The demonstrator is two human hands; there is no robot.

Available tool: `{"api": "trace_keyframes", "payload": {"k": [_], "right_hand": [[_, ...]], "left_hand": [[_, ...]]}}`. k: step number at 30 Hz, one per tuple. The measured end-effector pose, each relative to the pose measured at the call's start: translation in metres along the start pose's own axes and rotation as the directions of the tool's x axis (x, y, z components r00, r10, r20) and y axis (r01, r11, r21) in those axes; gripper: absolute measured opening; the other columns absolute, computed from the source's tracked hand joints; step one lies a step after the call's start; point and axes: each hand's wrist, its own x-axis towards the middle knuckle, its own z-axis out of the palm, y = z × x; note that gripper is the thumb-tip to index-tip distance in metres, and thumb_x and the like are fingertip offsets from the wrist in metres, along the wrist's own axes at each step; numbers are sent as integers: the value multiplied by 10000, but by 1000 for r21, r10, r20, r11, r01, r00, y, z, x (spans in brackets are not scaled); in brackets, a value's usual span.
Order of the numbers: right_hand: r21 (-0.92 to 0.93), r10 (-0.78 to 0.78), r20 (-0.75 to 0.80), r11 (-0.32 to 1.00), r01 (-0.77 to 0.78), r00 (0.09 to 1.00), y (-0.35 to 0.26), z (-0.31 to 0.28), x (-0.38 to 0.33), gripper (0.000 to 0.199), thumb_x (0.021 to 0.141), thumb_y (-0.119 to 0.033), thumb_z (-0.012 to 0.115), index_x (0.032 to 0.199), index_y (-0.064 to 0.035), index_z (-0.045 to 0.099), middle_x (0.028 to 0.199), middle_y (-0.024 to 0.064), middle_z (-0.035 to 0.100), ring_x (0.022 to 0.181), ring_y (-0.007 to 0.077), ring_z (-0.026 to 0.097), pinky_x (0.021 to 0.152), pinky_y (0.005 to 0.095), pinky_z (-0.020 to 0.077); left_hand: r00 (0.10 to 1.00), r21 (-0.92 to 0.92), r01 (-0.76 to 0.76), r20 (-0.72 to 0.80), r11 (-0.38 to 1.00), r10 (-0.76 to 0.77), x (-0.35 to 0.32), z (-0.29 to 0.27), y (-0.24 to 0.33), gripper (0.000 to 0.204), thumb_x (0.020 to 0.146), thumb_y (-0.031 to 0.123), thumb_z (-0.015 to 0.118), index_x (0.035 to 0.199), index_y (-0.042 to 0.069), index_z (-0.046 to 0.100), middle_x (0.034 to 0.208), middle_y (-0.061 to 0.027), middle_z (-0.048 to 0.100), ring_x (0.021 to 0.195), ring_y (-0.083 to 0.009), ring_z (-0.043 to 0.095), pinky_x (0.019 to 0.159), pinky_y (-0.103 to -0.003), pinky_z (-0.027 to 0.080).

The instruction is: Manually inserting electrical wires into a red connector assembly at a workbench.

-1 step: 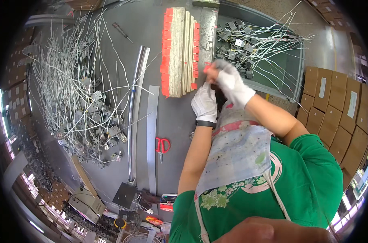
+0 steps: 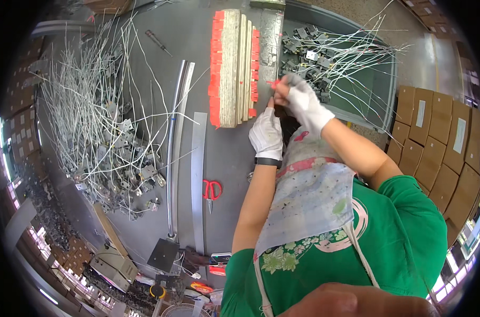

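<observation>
**Two gloved hands at the red-tagged strips**

Both hands wear white gloves and meet just beside the lower right corner of the board of red tags (image 2: 233,66) on the grey worktop (image 2: 224,153). The right hand (image 2: 303,103) has its fingers pinched narrow on a small red tag (image 2: 275,83). The left hand (image 2: 267,133) sits touching it below, fingers curled; what they grip is hidden. Red scissors (image 2: 212,190) lie nearer the body, and wired parts (image 2: 100,132) are heaped at far left.
</observation>
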Motion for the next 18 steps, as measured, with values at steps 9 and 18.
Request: {"api": "trace_keyframes", "payload": {"k": [9,18], "right_hand": [[-125,80,103,990,-66,992,9,-40,33,390,817,-147,607,1083,-39,343,970,91,512,866,189,580,764,314,496],[-137,35,105,990,-20,994,4,-38,33,355,796,-96,624,1016,-35,352,939,84,507,837,170,576,729,302,508]], "left_hand": [[1000,-34,20,3,999,-20,1,2,-1,531,740,98,534,1252,229,480,808,-94,604,691,-281,582,609,-386,469],[999,-66,37,4,997,-37,2,1,1,530,738,92,531,1249,224,483,818,-100,608,689,-288,584,614,-386,470]]}}
